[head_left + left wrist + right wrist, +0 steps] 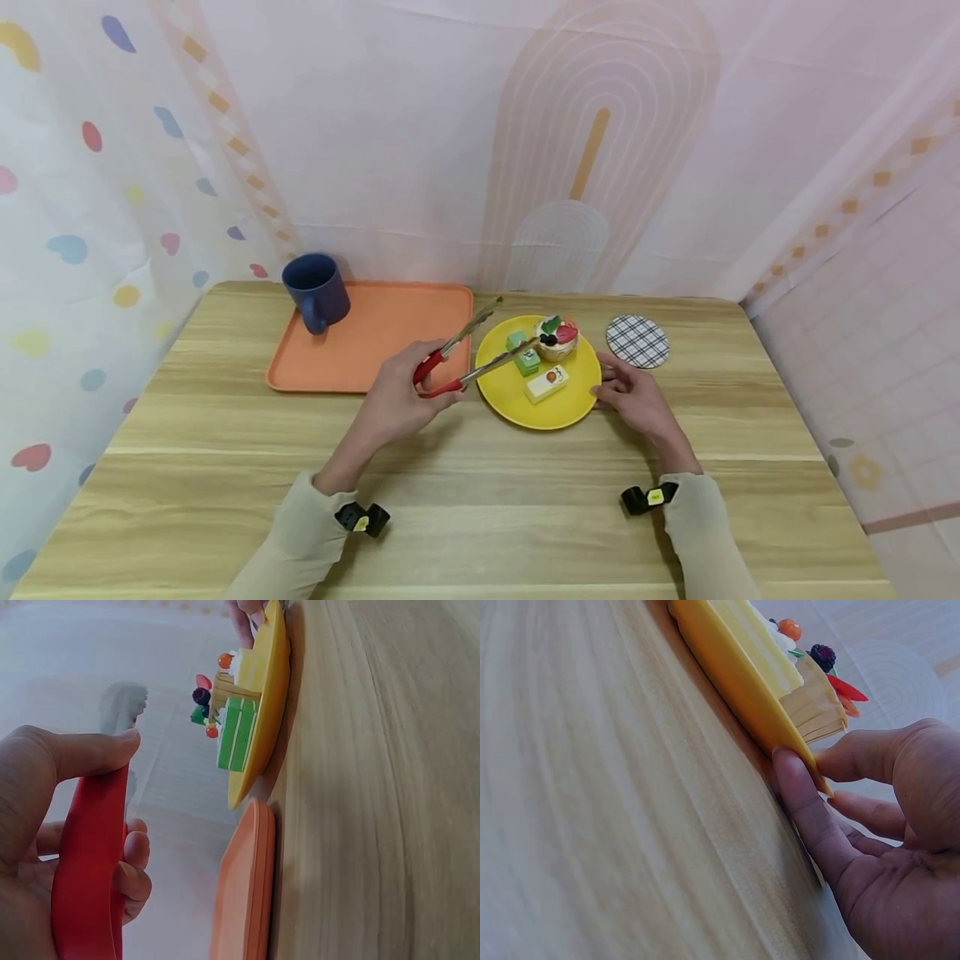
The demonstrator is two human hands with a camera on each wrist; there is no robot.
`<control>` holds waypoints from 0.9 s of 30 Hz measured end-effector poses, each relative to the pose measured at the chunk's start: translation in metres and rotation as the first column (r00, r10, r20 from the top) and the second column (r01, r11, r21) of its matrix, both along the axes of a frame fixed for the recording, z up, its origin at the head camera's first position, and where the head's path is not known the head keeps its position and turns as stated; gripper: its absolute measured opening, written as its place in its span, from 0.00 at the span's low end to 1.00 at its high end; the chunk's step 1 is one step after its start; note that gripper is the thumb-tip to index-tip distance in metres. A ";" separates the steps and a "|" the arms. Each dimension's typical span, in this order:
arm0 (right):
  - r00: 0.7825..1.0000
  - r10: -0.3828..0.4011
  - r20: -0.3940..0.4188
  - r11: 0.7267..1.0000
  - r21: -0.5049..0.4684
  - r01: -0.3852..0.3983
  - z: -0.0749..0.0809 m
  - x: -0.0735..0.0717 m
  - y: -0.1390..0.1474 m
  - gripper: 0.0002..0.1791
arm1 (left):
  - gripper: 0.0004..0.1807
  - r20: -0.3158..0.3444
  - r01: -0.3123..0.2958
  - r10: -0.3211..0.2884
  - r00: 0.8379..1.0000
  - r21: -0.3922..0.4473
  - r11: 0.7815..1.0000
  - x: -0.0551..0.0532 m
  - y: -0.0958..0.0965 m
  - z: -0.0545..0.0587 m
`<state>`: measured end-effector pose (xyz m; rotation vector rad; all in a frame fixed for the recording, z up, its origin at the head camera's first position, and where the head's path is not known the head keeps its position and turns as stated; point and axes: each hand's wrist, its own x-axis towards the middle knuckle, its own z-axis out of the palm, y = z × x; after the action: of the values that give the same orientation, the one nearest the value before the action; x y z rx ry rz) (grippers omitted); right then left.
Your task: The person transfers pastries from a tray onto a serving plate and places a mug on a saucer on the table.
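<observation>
My left hand grips red-handled metal tongs, whose arms stand spread apart with nothing between them. The tips reach over a yellow plate, one of them overlapping the green cake pieces in the head view. On the plate sit a fruit-topped cupcake, green cake pieces and a pale yellow cake slice. At the plate's right edge my right hand pinches the rim; the right wrist view shows thumb and fingers at the edge.
An orange tray lies left of the plate, with a dark blue mug on its back left corner. Behind my right hand is a round checked coaster. A patterned cloth hangs along the table's back edge.
</observation>
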<state>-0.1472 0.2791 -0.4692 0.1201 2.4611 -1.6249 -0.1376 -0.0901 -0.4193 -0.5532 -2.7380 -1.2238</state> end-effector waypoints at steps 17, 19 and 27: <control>1.000 -0.001 -0.002 1.000 -0.016 0.001 -0.002 0.000 -0.001 0.34 | 0.37 -0.042 -0.080 0.084 0.996 0.090 0.993 0.006 -0.024 -0.007; 1.000 -0.004 0.004 1.000 -0.015 0.004 -0.003 -0.001 -0.001 0.34 | 0.37 -0.045 -0.089 0.094 0.995 0.104 0.991 0.007 -0.028 -0.009; 1.000 -0.010 0.005 1.000 -0.006 0.010 -0.004 -0.001 0.000 0.34 | 0.38 -0.068 -0.138 0.149 0.987 0.142 0.980 0.013 -0.040 -0.016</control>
<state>-0.1484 0.2794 -0.4729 0.1355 2.4562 -1.6336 -0.1243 -0.1304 -0.4353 -0.3737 -2.5551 -1.3128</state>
